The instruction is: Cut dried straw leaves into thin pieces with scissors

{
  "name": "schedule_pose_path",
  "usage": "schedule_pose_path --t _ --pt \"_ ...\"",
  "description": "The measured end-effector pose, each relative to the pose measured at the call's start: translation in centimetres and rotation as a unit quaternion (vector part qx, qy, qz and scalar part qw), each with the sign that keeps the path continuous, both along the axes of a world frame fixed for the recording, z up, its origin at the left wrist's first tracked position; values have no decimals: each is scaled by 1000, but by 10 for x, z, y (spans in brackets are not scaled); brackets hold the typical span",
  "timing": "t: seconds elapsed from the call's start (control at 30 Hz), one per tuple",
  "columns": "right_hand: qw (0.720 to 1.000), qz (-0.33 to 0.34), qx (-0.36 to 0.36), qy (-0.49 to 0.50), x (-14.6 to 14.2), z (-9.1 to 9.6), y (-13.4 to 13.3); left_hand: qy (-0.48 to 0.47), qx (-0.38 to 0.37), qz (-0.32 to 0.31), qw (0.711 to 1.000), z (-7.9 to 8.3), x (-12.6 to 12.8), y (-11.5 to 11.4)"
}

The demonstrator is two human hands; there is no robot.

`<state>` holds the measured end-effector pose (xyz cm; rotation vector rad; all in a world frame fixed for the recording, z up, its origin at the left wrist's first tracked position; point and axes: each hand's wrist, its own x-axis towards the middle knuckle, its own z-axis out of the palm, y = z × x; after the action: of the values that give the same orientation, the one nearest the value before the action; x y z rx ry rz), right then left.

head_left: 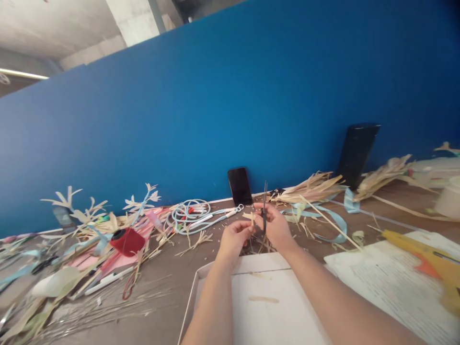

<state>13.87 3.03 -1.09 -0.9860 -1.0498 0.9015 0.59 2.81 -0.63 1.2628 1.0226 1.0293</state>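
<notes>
Pinching a pale strip (248, 217) between thumb and fingers, the left hand (234, 238) lies just beside the right hand (276, 229), whose curled fingers grasp dark scissors (265, 213) with blades upright, both items held near straw scraps (259, 247) between a white box (264, 262) and a black phone (240, 186).
</notes>
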Motion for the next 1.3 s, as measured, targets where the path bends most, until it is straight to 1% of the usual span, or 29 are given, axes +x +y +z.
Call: schedule_pose_path --t 0.17,0.3,0.37,0.43,0.6,0.73,0.77,0.83,0.9,0.97,1.1,1.3 --pt "1000 -12 -14 -10 3 2 -1 12 -24 7 1000 3 3 -1" --pt "1000 -15 -26 -10 3 5 -4 3 -14 -9 1000 6 2 -3" --pt "1000 -6 -27 -6 3 6 -6 -2 -10 -10 1000 6 2 -3" --pt "1000 13 -25 -7 2 6 -7 -5 -5 -2 1000 6 1 -3" --pt "998 58 -15 -23 0 8 -10 -20 2 43 999 3 1 -2" --pt "995 60 -47 -59 -2 14 -14 -35 24 92 995 4 -2 1" --pt "993 74 -63 -73 -2 16 -15 -43 33 105 993 4 -3 2" --pt "983 125 -90 -100 -4 17 -18 -69 48 121 989 6 -5 4" --pt "971 174 -103 -126 -5 15 -19 -96 59 131 985 8 -8 5" --pt "963 202 -106 -143 -5 12 -18 -111 70 138 982 10 -9 6" --pt "957 223 -110 -152 -5 6 -17 -117 86 144 979 13 -10 5" --pt "956 214 -129 -151 -7 11 -20 -110 69 152 980 16 -9 4"
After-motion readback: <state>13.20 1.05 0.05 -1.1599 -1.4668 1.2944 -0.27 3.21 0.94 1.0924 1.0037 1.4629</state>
